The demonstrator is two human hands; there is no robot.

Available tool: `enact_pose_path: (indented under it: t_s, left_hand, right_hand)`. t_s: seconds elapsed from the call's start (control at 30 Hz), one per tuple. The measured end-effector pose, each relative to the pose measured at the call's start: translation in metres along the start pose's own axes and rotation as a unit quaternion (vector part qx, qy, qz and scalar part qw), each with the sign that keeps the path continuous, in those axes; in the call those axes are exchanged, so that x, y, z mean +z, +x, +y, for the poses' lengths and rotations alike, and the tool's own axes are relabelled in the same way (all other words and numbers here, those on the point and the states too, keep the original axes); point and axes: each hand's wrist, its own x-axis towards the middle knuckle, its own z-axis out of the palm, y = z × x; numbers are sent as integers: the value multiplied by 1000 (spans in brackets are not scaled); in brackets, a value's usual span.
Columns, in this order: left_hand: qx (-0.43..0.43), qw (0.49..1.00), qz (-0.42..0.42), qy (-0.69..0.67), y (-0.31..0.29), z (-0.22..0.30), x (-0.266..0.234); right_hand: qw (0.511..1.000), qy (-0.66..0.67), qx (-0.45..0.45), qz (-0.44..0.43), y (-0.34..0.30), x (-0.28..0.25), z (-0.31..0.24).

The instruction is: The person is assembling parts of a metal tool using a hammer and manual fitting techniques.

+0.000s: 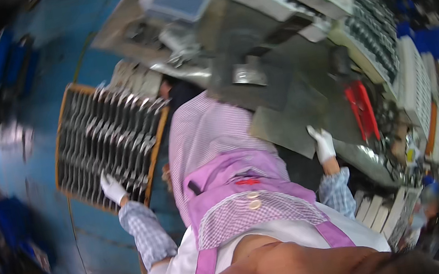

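Motion blur smears the far machine (247, 23); small parts in the left tray (108, 140) and right racks (387, 36) stay indistinct.

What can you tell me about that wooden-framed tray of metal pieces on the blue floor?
The tray is a flat rectangle with an orange-brown wooden rim, lying on the blue floor to the person's left. Rows of shiny, blade-like metal pieces fill it, standing slanted and closely packed. The white-gloved left hand reaches its near edge.
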Motion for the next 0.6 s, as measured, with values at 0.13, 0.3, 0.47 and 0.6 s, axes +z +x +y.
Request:
enact_pose_path:
  t_s: [0.13, 0.3, 0.47, 0.6]
  left_hand:
    - [79, 987, -22, -140, 1, 148, 56]
    - [370, 902, -91, -200, -25, 297, 69]
    - [449, 860, -165, -179, -47, 364, 68]
    - [464, 854, -143, -188, -58, 402, 61]
  right_hand:
    - [996, -77, -43, 29, 53, -33, -52]
    - [985, -125, -51, -110, 89, -66, -31]
    - [749, -639, -177, 20, 86, -59, -95]
    - [693, -432, -531, 226, 139, -16, -260]
